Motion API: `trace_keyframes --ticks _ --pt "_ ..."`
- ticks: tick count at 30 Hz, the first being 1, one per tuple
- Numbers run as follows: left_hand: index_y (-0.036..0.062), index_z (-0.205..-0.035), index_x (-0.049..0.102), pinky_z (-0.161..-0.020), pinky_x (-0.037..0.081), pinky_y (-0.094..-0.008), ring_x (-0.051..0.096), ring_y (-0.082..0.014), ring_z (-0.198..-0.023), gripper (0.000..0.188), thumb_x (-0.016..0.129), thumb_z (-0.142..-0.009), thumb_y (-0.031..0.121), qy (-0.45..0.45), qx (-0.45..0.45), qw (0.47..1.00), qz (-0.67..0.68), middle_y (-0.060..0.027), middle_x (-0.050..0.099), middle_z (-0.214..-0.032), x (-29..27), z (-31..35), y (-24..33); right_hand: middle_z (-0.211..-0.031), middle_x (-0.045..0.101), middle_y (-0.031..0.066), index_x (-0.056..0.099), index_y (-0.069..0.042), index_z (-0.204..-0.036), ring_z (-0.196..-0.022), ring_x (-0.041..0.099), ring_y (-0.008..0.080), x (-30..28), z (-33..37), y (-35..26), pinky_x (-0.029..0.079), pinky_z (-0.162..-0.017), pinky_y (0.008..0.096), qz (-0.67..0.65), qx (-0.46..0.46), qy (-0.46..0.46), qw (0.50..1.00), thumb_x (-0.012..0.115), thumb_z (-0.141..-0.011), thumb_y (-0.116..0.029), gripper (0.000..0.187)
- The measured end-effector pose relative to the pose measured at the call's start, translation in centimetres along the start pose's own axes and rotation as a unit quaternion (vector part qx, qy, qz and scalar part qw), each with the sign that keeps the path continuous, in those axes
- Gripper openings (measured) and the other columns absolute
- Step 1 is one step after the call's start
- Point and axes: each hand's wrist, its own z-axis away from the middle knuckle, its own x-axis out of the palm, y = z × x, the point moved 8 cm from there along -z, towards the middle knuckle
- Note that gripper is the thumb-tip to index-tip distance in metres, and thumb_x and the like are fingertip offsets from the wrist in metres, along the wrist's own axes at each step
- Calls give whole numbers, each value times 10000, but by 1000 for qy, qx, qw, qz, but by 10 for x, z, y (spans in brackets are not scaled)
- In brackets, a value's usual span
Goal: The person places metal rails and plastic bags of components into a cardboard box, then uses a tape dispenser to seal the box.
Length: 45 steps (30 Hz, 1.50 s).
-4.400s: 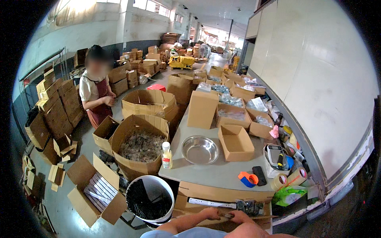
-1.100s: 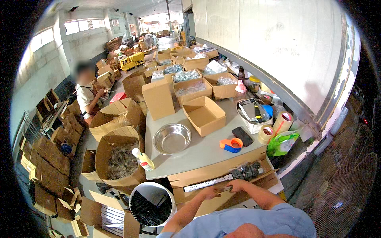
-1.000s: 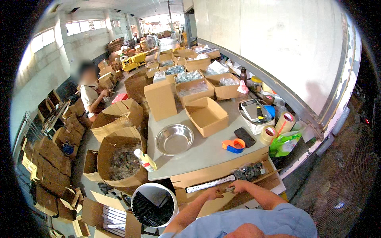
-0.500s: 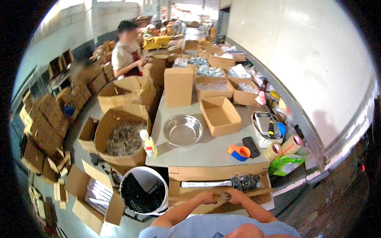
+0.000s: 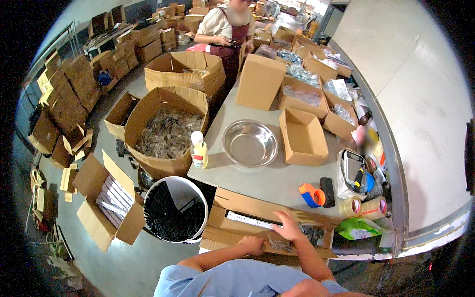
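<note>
A long open cardboard box (image 5: 237, 199) lies at the table's near edge. Inside it is a white metal drawer slide (image 5: 250, 220), along with dark plastic-wrapped pieces (image 5: 312, 232) at its right end. My left hand (image 5: 252, 244) is at the box's near wall, fingers curled over its edge. Above the right end of the slide, my right hand (image 5: 288, 227) has its fingers apart and holds nothing I can see. A small clear packet of hardware (image 5: 280, 243) lies between my hands, near the box's front wall.
A steel bowl (image 5: 250, 143), an empty carton (image 5: 304, 137) and a bottle (image 5: 199, 150) stand on the table. Tape rolls (image 5: 350, 207) and a phone (image 5: 327, 192) lie right. A white bucket (image 5: 200, 218) of black rods stands left. A co-worker (image 5: 230, 37) stands beyond large cartons.
My hands have parted from the small packet, which now lies in the box. The right hand has moved up over the slide, the left slightly left. The view has shifted; the co-worker appears nearer the middle.
</note>
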Motion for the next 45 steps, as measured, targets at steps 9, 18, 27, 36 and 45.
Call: trace_keyframes --ticks 9,18,27,36,45 --pt "151 -1196 515 -791 489 -493 620 -361 -925 464 567 -769 325 -5 17 999 42 -196 640 -986 -13 -3 1 -1407 343 191 441 -72 -1301 -1320 291 349 25 -86 56 294 -1055 416 48 67 -15 997 675 -766 -263 615" --pt "160 -1199 517 -789 489 -491 615 -358 -943 505 618 -747 363 -51 0 998 31 -194 631 -1016 -18 -4 2 -1314 477 163 558 -93 -1202 -1246 424 305 14 -110 72 357 -1013 377 -26 124 -25 992 662 -781 -264 467" --pt "86 -1137 541 -788 487 -497 615 -358 -949 436 586 -769 316 -34 16 997 68 -195 631 -1019 -17 -6 0 -842 631 31 614 6 -969 -760 564 85 -16 -142 82 458 -707 227 -218 134 156 954 594 -857 -97 153" --pt "59 -1113 546 -790 484 -499 622 -360 -931 407 569 -781 293 -43 16 997 60 -207 635 -989 -20 -3 0 -1016 580 32 529 -40 -1112 -901 552 97 -27 -189 35 446 -768 235 -425 146 178 876 595 -880 -157 267" --pt "50 -1104 553 -802 483 -491 612 -353 -975 417 583 -781 312 -52 26 996 66 -198 629 -1032 -16 -7 -2 -1054 579 92 524 -2 -1109 -965 562 142 -5 -215 -20 468 -845 267 -341 62 132 929 611 -869 -116 280"
